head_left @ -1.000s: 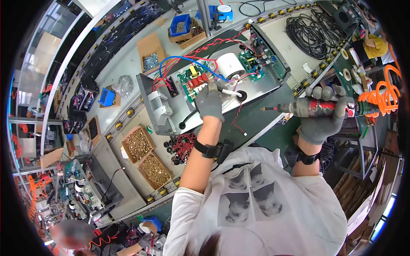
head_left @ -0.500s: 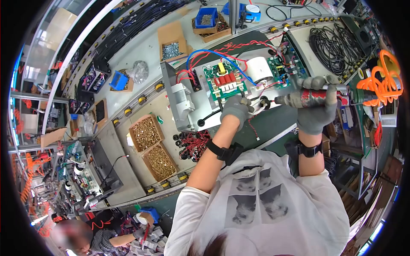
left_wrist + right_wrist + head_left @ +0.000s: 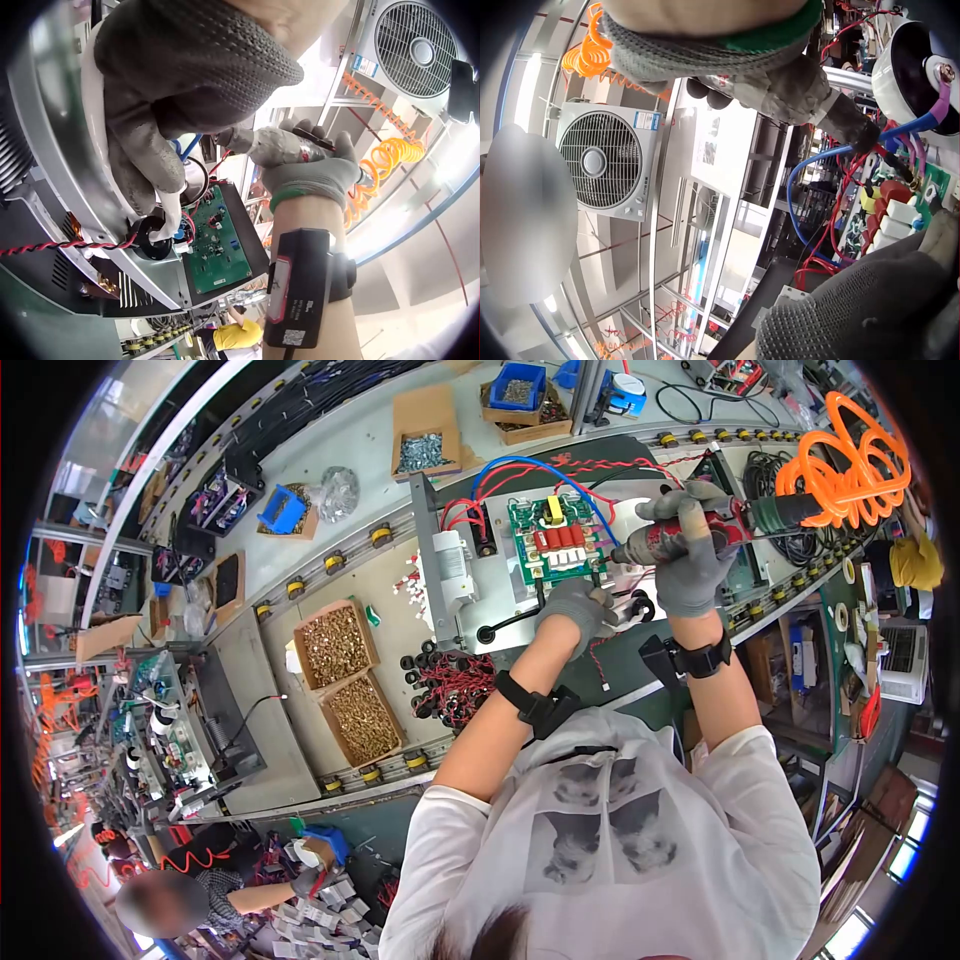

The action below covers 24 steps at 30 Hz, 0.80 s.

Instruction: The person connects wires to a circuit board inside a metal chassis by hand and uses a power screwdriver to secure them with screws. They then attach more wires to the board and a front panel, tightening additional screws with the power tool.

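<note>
An open metal chassis holds a green circuit board with red and white components. My gloved left hand is at the board's lower edge; in the left wrist view this hand holds a thick white cable that enters a black grommet. My gloved right hand grips a red and grey power driver above the chassis. In the right wrist view the driver points its bit down at the board's edge beside a terminal. A white capacitor stands close by, under a blue wire.
Boxes of brass parts and red-black wire bundles lie left of the chassis. Behind are a box of screws and blue bins. An orange coiled hose trails from the driver. Another person works at lower left.
The driver in my right hand has moved left over the chassis, its bit now at the board. My left hand has shifted from the board's components to its lower edge. The head view has turned.
</note>
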### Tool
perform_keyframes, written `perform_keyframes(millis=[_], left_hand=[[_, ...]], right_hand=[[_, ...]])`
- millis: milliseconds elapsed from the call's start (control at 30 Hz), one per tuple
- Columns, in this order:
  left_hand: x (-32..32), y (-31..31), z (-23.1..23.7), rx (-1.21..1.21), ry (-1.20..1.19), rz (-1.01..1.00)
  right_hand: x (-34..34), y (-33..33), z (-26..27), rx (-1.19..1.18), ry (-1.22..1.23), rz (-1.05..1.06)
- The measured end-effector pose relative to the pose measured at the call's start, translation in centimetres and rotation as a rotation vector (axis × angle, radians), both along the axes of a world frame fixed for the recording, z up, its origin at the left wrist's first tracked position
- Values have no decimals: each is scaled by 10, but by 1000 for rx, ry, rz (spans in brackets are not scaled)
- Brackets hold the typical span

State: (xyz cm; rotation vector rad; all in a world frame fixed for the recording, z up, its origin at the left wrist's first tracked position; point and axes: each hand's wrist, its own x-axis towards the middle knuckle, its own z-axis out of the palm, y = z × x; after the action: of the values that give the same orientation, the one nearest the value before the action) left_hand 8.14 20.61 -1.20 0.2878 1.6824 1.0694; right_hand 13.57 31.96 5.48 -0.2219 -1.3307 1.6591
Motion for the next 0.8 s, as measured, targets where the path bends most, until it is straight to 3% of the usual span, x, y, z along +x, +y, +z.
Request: perform_keyframes(millis=[133,200,400,567,633,800], left_hand=[[0,4,-19,84,-66,33],[1,5,-30,94,-78,36],[1,4,-11,106,-201,132],[-1,6,-19,75,-143,22],[-2,13,-54,83,-95,-29],[2,18,-71,143,-21,-98]], right_hand=[[-2,-2,-5,33,-16,49],[-3,-8,-1,-57,59,111],[-16,-11,3,29,-53,199],[-22,-13,5,108,-140,192],[-25,-14,6,113,-187,159],[-29,-12,0,91,-125,178]])
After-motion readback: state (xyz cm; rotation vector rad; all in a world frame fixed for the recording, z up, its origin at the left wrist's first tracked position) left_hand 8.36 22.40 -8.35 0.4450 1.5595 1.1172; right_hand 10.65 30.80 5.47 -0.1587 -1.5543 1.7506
